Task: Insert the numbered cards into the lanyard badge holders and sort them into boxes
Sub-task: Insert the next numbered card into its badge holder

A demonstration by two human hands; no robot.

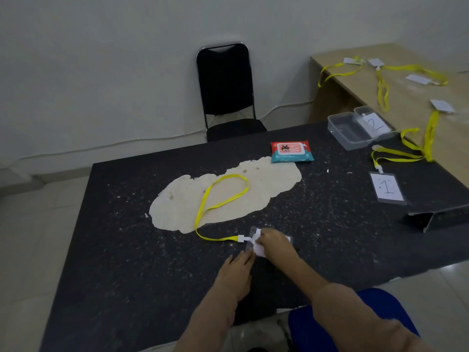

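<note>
A clear badge holder (251, 233) lies on the dark table (127, 262), clipped to a yellow lanyard (218, 199) that loops to the far left. My right hand (272, 241) grips a white card (260, 251) over the holder; the card's number is hidden. My left hand (237, 271) lies flat, its fingertips pressing the holder's near edge. At the right, a finished badge marked 1 (387, 188) lies with its yellow lanyard (398, 154). Two clear plastic boxes (351, 130) stand at the far right, one with a card marked 2 (375, 123) in it.
A red and teal wipes pack (291, 151) lies at the table's far side. A pale worn patch (228, 196) covers the middle. A black chair (225, 90) stands behind. A wooden desk (406, 97) at the right carries several lanyards and cards. A dark box (441, 218) sits at the right edge.
</note>
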